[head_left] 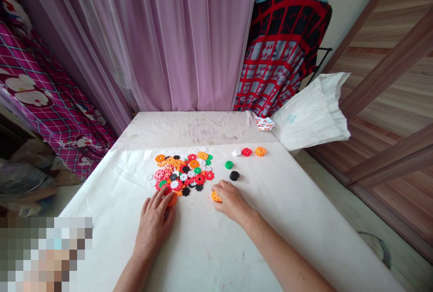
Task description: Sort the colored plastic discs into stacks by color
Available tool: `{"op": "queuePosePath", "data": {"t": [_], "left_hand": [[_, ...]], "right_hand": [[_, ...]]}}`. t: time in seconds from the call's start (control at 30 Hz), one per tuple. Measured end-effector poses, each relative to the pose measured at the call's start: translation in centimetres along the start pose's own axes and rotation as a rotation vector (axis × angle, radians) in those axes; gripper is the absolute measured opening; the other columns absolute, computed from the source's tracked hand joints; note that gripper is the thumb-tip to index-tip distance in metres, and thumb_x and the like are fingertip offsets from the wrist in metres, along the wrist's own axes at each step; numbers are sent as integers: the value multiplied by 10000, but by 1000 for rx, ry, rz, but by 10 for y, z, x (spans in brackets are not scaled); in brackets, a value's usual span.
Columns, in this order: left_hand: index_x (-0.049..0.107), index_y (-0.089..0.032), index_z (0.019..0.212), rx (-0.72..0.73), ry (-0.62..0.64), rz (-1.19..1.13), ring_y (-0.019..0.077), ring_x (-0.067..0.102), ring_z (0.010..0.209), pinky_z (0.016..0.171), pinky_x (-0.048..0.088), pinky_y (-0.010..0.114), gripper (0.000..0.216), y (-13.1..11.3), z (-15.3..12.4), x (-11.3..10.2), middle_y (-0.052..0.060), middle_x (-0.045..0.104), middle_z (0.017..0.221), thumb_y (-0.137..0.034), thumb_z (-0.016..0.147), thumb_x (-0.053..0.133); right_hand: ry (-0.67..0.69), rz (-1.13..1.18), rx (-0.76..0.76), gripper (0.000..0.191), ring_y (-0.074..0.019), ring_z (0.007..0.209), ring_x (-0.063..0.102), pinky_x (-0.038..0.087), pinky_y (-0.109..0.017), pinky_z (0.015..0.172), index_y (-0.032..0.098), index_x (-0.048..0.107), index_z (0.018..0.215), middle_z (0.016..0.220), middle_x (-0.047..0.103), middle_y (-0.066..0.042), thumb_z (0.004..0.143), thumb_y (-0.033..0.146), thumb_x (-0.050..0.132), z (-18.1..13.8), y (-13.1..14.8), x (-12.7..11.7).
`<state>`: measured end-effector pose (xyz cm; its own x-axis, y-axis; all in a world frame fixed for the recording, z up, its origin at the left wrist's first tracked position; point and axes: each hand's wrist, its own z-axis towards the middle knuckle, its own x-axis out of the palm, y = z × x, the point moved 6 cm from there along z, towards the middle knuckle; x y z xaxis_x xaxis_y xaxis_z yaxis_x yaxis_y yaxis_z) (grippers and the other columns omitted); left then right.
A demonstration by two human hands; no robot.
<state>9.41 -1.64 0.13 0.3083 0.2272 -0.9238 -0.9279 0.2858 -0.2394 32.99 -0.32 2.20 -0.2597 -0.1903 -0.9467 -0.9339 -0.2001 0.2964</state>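
Note:
A loose pile of flower-shaped plastic discs [184, 169] in red, orange, white, black, green and pink lies on the white-covered table. My left hand [156, 214] rests at the pile's near left edge, fingers stretched over red and orange discs, thumb beside an orange one. Right of the pile, my right hand [231, 199] is closed around orange discs [216, 196], apparently a small stack. Beyond it stand small single-colour stacks: black [234, 175], green [229, 165], white [236, 152], red [246, 152] and orange [260, 151].
A small patterned paper box [264, 123] sits at the table's far right corner, beside a white bag [313, 114] that overhangs the edge. Purple curtains [189, 39] hang behind the table [216, 247]. A red-and-black patterned cloth [274, 53] drapes something at the back right.

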Motion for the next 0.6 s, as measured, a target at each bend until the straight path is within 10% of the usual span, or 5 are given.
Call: {"op": "queuePosePath", "data": {"t": [0.37,0.6], "left_hand": [[602,-288,1263,15,-2,22,256,499,1297,1091,348,510,397,6,-1,7,69,555,1403,-364,943,380],[594,-298,1274,30,-3,33,246,509,1287,1103,341,492,400,5,-1,5,65,559,1396,-358,933,394]], "right_hand": [[-253,-80,542,444,-217,906,626,407,-275,763,152,518,1210,1034,671,-97,791,269,610,-23,-189,-45],[-306,-56,708,582,-227,913,650,420,-276,728,167,427,1296,1001,687,-81,789,356,642,18,-239,-68]]}}
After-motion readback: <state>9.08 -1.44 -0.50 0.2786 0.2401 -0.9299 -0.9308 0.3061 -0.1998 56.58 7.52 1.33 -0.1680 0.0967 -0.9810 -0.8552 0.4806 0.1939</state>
